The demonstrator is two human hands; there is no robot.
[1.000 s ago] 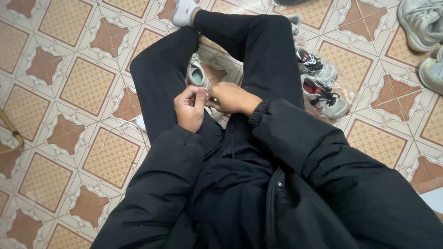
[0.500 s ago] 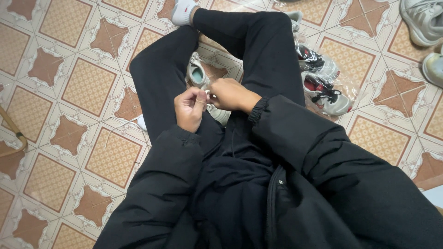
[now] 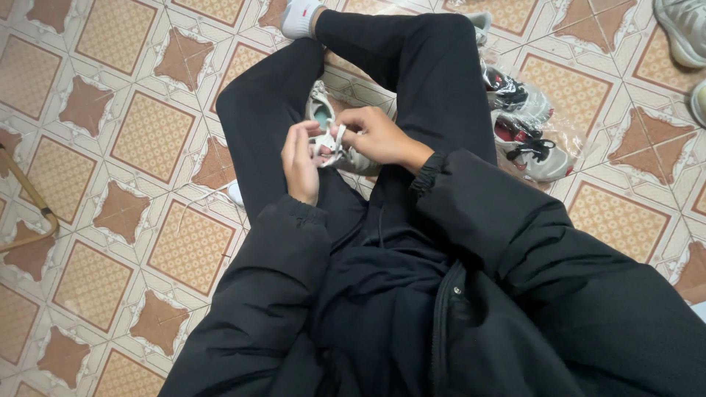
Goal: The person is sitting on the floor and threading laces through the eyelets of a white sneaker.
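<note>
Shoelace [image 3: 332,141], white, pinched between both hands over a pale grey-and-white sneaker [image 3: 329,121] resting in the lap, between the crossed legs in black trousers. Left hand [image 3: 300,160] curled, fingertips closed on a short bit of the lace; right hand [image 3: 376,134] curled from the other side, thumb and fingers nipping the same lace close by. Hands nearly touching, both pressed in tight at the lace, neither spread. Sneaker mostly hidden behind the hands and the right knee, toe pointing away, only the upper and part of the sole edge showing.

Judging by the look of it: lacing or tying under way, somewhere in the middle. Lace already through the shoe near the top, loose end gathered in the fingers, no finished bow to be seen. Cannot tell how many eyelets are filled, since the hands cover them.

Off to the right on the tiled floor [image 3: 132,140], a pair of grey sneakers with red and black trim [image 3: 526,125] lying in a clear plastic bag [image 3: 570,143], just beside the right leg. More pale shoes [image 3: 680,33] at the top right corner, well apart. White sock [image 3: 300,16] at the top, on the far foot. Curved wooden piece [image 3: 29,202] at the left edge, kind unclear.
</note>
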